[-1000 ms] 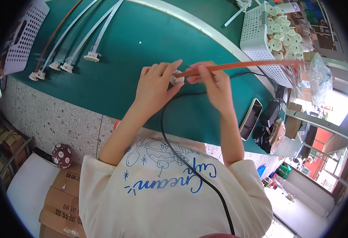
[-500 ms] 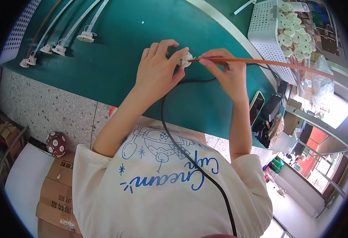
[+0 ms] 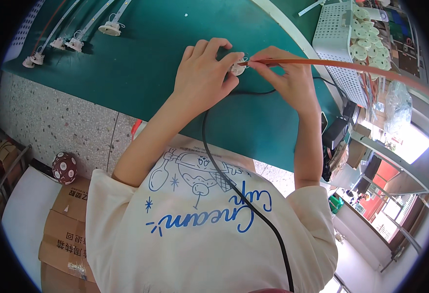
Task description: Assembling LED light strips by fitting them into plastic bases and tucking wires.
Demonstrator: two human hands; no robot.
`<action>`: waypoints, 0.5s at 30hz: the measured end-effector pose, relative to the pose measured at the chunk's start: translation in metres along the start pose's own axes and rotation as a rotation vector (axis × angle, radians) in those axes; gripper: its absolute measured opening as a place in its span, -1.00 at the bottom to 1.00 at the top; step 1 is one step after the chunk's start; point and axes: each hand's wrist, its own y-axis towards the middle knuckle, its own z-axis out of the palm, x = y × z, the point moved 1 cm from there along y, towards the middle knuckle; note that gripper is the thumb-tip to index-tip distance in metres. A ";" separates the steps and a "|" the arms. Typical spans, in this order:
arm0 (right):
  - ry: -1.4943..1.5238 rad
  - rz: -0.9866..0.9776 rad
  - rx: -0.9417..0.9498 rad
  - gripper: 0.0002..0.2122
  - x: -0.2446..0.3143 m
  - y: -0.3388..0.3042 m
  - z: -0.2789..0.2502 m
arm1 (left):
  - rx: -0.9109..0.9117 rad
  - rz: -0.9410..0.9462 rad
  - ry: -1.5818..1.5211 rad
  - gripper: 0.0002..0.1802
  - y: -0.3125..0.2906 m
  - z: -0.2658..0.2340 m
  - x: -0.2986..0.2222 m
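Over the green table, my left hand (image 3: 202,75) is closed around a small white round base (image 3: 238,70), pinching it between thumb and fingers. My right hand (image 3: 292,83) pinches a long, narrow orange-brown strip (image 3: 341,64) close to its end. That end meets the base beside my left fingertips; whether it is seated in it cannot be made out. From there the strip runs off to the right, past my right hand. Farther left lie several white round bases with strips and thin wires, among them the larger base (image 3: 110,29).
A white perforated basket (image 3: 332,36) at the far right borders a pile of pale round discs (image 3: 368,49). Another perforated basket (image 3: 20,36) stands at the left edge. A black cable (image 3: 204,127) crosses the table (image 3: 141,63) below my hands. Cardboard boxes (image 3: 60,229) sit lower left.
The view has shifted slightly, and both hands appear a little higher and farther right. They keep their hold on the base and the strip. My right forearm now largely covers the phone.
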 end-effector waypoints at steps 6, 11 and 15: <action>-0.021 -0.037 0.034 -0.90 0.001 0.002 -0.002 | -0.031 0.012 -0.002 -0.70 -0.001 0.001 0.000; -0.025 -0.017 0.054 -0.89 0.009 0.002 0.000 | -0.077 0.047 -0.024 -0.68 -0.001 0.004 0.002; -0.139 -0.057 0.113 -0.90 0.011 0.006 0.000 | -0.066 0.030 -0.030 -0.66 -0.001 0.002 0.002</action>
